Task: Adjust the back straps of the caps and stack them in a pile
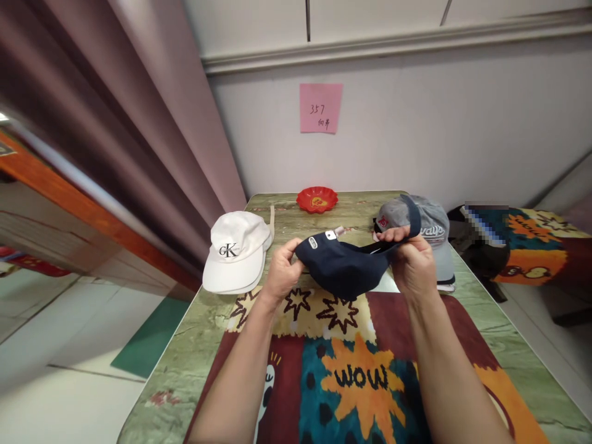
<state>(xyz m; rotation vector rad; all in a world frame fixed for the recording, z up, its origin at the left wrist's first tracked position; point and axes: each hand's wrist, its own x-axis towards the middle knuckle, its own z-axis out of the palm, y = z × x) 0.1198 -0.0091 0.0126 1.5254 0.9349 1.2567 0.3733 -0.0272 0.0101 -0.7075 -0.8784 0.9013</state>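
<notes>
Between my two hands a navy blue cap (pixel 346 268) is held up above the table, its crown sagging downward and a small white label showing at its upper left. My left hand (pixel 280 271) is closed, pinching the cap's left edge. On the other side, my right hand (pixel 416 262) grips the right end, where a navy strap loops up over the fingers. White caps (pixel 235 250), the front one marked "CK", sit stacked to the left of my left hand. Just behind my right hand, grey caps (pixel 437 213) are stacked and partly hidden by it.
A red scalloped dish (pixel 317 200) stands at the table's far edge, under a pink note (pixel 320 108) on the wall. A colourful mat (pixel 361 382) lies on the green marbled table (pixel 185 351). At the right is a chair or stool with patterned cloth (pixel 531 246).
</notes>
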